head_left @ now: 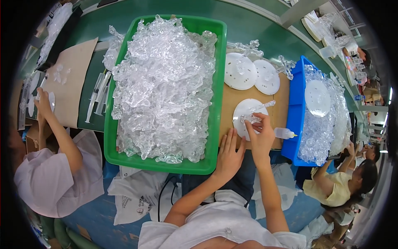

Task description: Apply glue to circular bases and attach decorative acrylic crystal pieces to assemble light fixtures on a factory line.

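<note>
Here the right hand [260,137] pinches a small clear plastic piece [250,119] between thumb and fingertips, holding it down on a white round disc [244,110] that lies on the cardboard sheet [232,95] near its front edge. The pinch seems meant to keep the piece steady on the disc, though whether it is seated in a hole cannot be told. The left hand [229,155] lies flat with fingers together and spread slightly forward, holding nothing; it rests at the front edge of the cardboard, just beside the disc, probably to brace it and the sheet.

The piece is glassy and colourless, knobbly in outline, with a thin clear stem [265,104] slanting up to the right from it. The disc is dotted with small holes.

Two more discs [253,72] of the same kind sit side by side at the far edge of the cardboard, within reach. A small squeeze bottle [284,133] with a yellow tip lies on its side just right of the right hand, against the blue bin [295,103]. That bin holds clear parts and another disc. Left of the cardboard, touching it, the green bin [215,83] is heaped with clear plastic pieces, close to the left hand. Other people work at the left and right ends of the green table [257,25].
</note>
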Available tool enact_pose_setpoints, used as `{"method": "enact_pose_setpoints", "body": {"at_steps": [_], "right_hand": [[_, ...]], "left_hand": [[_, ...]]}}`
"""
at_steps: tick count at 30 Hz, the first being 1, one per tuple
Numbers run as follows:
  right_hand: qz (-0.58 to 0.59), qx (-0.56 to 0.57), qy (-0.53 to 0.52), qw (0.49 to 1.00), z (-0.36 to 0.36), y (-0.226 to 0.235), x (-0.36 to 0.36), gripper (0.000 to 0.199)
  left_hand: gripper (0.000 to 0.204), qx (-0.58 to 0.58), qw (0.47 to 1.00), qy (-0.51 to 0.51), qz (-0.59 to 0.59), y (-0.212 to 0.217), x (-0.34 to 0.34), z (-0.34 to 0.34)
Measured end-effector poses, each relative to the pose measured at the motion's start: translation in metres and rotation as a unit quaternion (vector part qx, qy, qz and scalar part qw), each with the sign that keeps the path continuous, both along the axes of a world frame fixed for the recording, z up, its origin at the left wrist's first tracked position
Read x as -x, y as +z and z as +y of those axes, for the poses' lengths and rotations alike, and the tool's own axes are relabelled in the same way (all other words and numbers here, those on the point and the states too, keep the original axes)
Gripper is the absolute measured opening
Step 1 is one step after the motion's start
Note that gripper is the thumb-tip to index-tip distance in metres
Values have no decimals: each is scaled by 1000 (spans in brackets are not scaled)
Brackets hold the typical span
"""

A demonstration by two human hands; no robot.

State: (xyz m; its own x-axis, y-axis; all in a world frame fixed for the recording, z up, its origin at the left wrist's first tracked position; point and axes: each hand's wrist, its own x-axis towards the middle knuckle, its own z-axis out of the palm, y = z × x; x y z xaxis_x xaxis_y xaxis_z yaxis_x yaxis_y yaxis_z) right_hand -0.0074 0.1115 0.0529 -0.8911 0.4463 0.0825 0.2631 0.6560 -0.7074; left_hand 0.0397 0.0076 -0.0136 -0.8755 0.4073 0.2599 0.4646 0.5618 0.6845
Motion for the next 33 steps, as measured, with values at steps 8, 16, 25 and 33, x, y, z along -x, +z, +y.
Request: {"method": "enact_pose_setpoints", "body": {"at_steps": [8, 16, 25, 33], "right_hand": [[-24, -9, -1, 1000, -8, 7, 5, 25], [-59, 6, 6, 998, -4, 9, 6, 27], [-1, -28, 18, 999, -2, -5, 3, 27], [37, -130, 67, 989, -10, -6, 3, 27]], "left_hand": [[44, 1, 1000, -3, 2, -3, 1, -3], [48, -4, 1000, -8, -6, 0, 6, -5], [42, 15, 999, -9, 39, -8, 5, -4], [38, -11, 999, 4, 30, -10, 7, -3]]}}
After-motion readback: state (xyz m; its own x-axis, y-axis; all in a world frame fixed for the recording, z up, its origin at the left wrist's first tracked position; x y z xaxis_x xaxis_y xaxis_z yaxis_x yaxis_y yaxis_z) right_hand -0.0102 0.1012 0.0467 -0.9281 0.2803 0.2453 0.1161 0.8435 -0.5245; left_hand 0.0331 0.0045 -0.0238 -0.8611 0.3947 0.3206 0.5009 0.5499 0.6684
